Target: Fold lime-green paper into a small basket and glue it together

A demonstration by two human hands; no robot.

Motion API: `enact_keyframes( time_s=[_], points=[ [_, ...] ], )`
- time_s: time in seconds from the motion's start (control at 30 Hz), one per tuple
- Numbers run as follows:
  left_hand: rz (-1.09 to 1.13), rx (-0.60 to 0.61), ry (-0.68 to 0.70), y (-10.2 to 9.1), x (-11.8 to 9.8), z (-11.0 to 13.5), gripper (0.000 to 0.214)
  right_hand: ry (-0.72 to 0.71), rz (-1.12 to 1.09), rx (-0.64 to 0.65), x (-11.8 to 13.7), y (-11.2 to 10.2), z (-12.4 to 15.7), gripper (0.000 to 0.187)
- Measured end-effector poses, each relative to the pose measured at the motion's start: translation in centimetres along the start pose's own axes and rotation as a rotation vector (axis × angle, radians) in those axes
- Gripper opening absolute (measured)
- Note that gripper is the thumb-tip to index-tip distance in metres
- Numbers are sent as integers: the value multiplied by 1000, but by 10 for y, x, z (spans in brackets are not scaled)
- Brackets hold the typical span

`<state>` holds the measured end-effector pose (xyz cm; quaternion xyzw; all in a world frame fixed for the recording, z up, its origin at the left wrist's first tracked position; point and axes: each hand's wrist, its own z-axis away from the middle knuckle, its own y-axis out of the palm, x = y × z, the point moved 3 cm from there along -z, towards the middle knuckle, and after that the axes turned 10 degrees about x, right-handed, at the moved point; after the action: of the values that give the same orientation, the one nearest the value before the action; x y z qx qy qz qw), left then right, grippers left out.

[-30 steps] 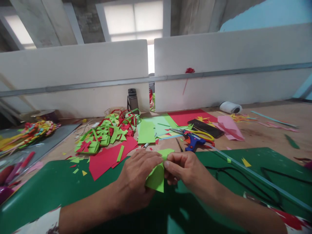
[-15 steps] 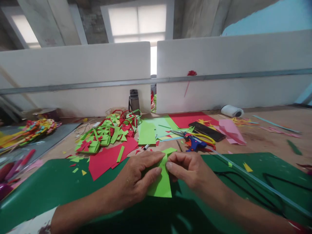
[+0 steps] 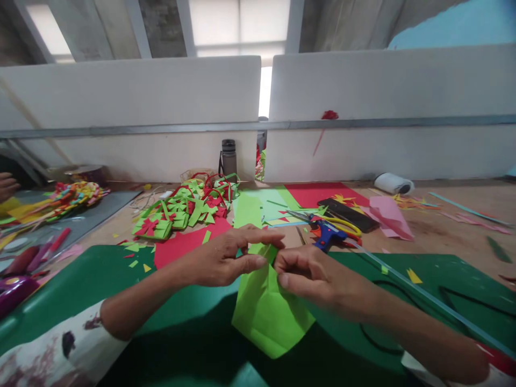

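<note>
A light green folded sheet of paper (image 3: 266,314) hangs in front of me above the dark green mat (image 3: 72,290). My right hand (image 3: 312,271) pinches its top edge with closed fingers. My left hand (image 3: 226,260) touches the same top edge, its index finger stretched out and the thumb pressed against the paper. The sheet's lower part spreads open towards me.
A pile of green and red paper pieces (image 3: 185,207) lies behind the mat, with a red sheet (image 3: 183,244). A blue glue gun (image 3: 328,236), yellow scissors (image 3: 342,223), a black phone (image 3: 346,212), a grey bottle (image 3: 228,156) and a white roll (image 3: 393,184) lie beyond. Another person's hand (image 3: 7,185) shows at far left.
The green paper has been lifted and unfolded, now hanging larger below my hands. My left hand shifted from pressing it flat to holding its top edge.
</note>
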<state>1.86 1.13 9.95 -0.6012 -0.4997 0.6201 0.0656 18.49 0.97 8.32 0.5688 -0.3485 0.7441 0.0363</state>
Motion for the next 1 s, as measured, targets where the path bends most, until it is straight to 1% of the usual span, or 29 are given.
enact_keyframes(
  time_s=[0.07, 0.13, 0.23, 0.3, 0.37, 0.43, 0.5, 0.53, 0.6, 0.7, 0.77, 0.87, 1.0],
  points=[
    [-9, 47, 14, -2, 1, 0, 35, 33, 107, 34, 1, -1, 0, 11],
    [-37, 74, 24, -1, 0, -1, 26, 55, 192, 28, 3, -1, 0, 12],
    [-129, 97, 19, 1, -3, -1, 14, 69, 231, 15, 7, -1, -1, 13],
    [-195, 67, 2, 1, -7, -1, 9, 48, 240, -15, 11, -2, -2, 13],
    [-206, 2, -9, -1, -10, -1, 9, -9, 238, -99, 12, -7, -2, 11],
    [-142, -75, -49, -5, -11, 0, 9, -64, 148, -207, 9, -14, -2, 11],
    [-57, -140, -146, -8, -8, 1, 9, -73, -48, -259, 1, -20, -2, 22],
    [-25, -159, -207, -8, -6, 1, 10, -59, -159, -251, -4, -20, -3, 25],
    [15, -169, -313, -8, -2, 2, 14, -34, -332, -232, -12, -19, -4, 25],
    [80, -150, -407, -4, 3, 1, 19, -1, -427, -255, -18, -14, -5, 21],
    [114, -134, -472, -1, 5, 0, 23, 22, -411, -288, -17, -10, -4, 17],
    [132, -112, -548, 2, 6, 0, 29, 48, -312, -328, -13, -8, -3, 13],
    [120, -102, -541, 4, 5, 0, 29, 37, -128, -334, -5, -9, -2, 13]
  ],
)
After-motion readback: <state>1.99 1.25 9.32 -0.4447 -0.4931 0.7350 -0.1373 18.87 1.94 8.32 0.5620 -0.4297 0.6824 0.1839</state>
